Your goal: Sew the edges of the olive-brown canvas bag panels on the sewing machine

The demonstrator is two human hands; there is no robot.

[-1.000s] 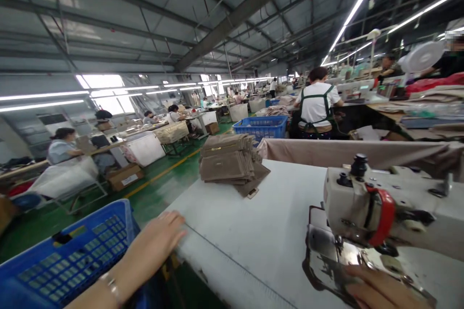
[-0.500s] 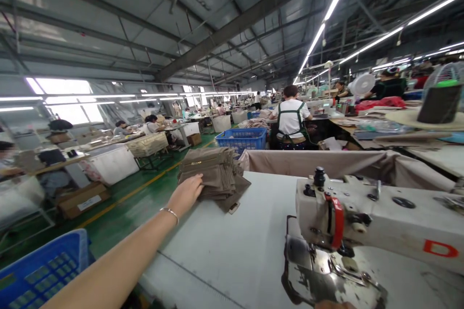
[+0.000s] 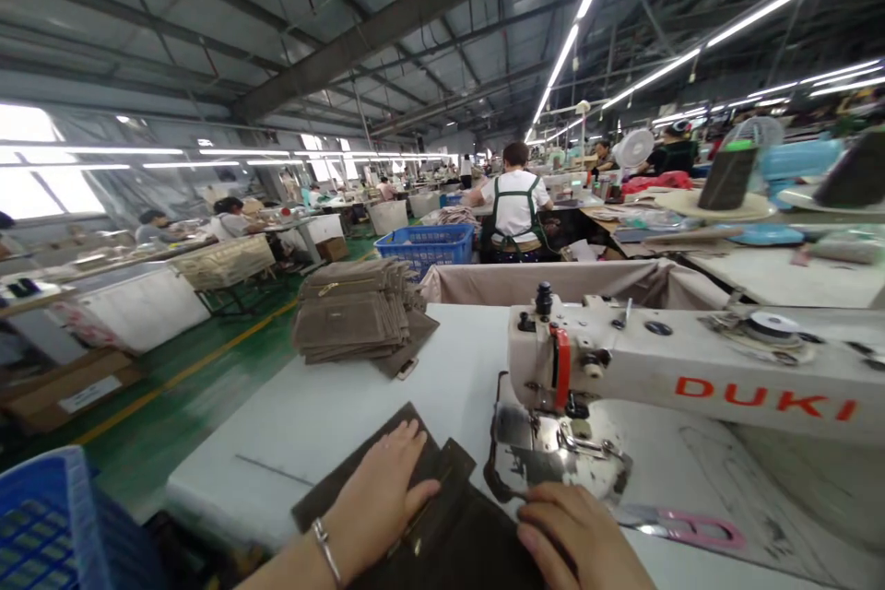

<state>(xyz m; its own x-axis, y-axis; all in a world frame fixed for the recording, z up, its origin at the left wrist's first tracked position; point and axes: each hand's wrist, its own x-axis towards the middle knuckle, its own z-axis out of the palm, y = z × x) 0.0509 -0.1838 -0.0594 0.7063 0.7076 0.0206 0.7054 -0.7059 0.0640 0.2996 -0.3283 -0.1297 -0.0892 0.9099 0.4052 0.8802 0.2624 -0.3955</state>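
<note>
Pouch: a dark brown fabric pouch (image 3: pixel 460 539) is lying on the white worktop (image 3: pixel 324 452), under your fingers, just left of the presser foot (image 3: pixel 577 435).
Left hand: your left hand (image 3: pixel 379 505) is pressing flat on the pouch, its fingers spread apart and not clamping, with a bracelet (image 3: pixel 324 551) circling your wrist.
Right hand: your right hand (image 3: pixel 577 535) is resting on the pouch's right edge, its fingers lying together and slightly curled, not pinching anything.
Sewing machine: the DUKI sewing machine (image 3: pixel 664 369) is standing just beyond your right hand.
Worktop: a stack of brown fabric pouches (image 3: pixel 352 313) is sitting ahead of you, and pink-handled scissors (image 3: pixel 684 527) are lying right of your right hand.
</note>
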